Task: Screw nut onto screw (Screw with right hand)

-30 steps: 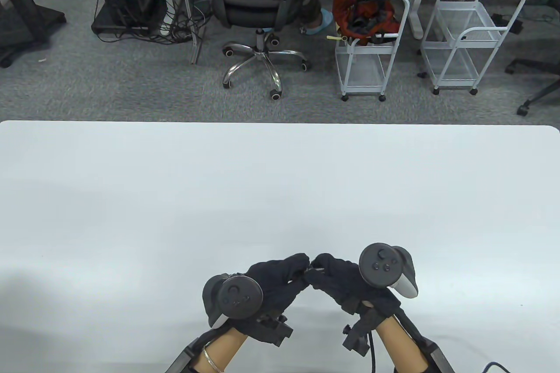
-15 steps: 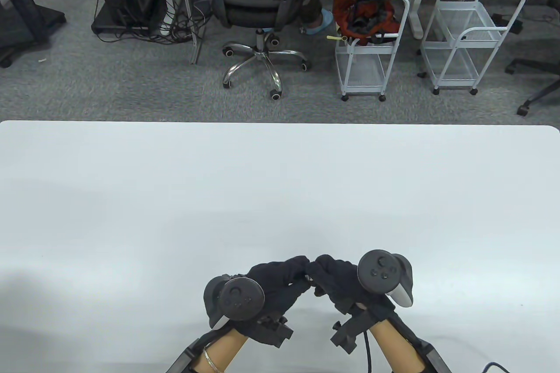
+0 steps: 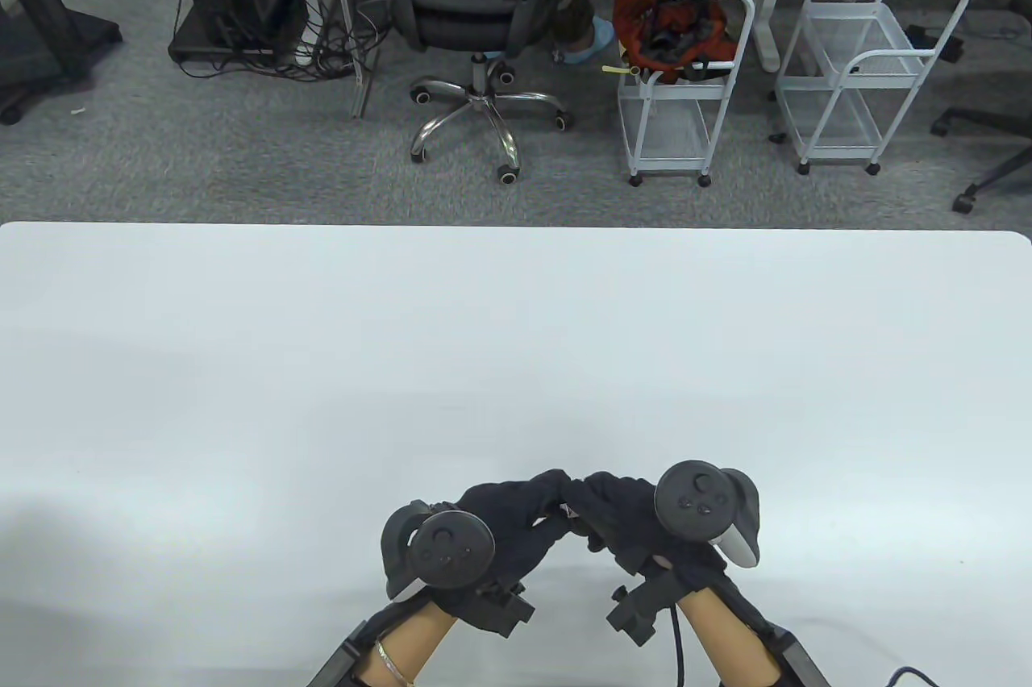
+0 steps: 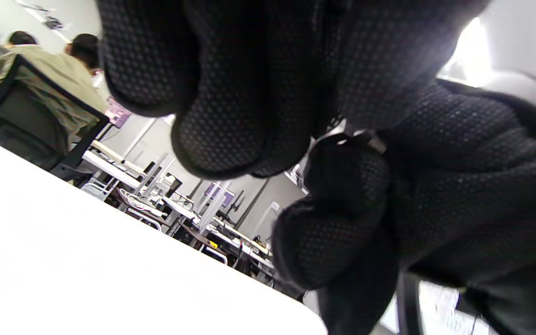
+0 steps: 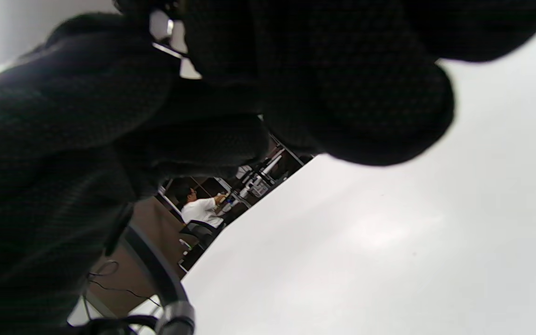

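Note:
Both black-gloved hands meet fingertip to fingertip low over the white table (image 3: 516, 332) near its front edge. My left hand (image 3: 556, 492) and my right hand (image 3: 582, 508) pinch a small metal part, the screw with the nut (image 3: 567, 512), between them; it is almost fully hidden by the fingers. In the left wrist view a sliver of metal (image 4: 374, 142) shows between my left fingers (image 4: 231, 116) and the right hand's fingers (image 4: 342, 186). In the right wrist view a thin metal glint (image 5: 168, 49) shows beside my right fingers (image 5: 342, 93). Which hand holds which piece is hard to tell.
Beyond the table's far edge stand an office chair (image 3: 476, 2), two white wire carts (image 3: 685, 90) (image 3: 871, 66) and cables on grey carpet. The table's front edge lies just below the wrists.
My right wrist has swung a little to the left and the right hand has rolled slightly while the fingertips stay together. My left hand has shifted slightly right.

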A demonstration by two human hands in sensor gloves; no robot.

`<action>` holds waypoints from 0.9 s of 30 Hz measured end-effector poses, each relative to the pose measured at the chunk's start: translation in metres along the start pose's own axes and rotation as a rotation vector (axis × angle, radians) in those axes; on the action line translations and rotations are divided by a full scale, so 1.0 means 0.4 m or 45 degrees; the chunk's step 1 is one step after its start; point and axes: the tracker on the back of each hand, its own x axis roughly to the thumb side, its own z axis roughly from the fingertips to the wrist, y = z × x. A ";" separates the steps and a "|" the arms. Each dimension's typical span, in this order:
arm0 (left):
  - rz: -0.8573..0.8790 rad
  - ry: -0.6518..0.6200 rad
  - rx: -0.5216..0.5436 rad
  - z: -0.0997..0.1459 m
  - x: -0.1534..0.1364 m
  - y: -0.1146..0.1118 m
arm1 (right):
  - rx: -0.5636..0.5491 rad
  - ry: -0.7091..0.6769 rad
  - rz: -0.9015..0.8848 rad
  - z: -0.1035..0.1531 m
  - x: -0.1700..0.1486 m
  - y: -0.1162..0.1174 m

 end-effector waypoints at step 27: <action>-0.351 0.079 -0.132 0.013 -0.103 0.024 | 0.570 0.062 1.171 -0.021 -0.029 0.184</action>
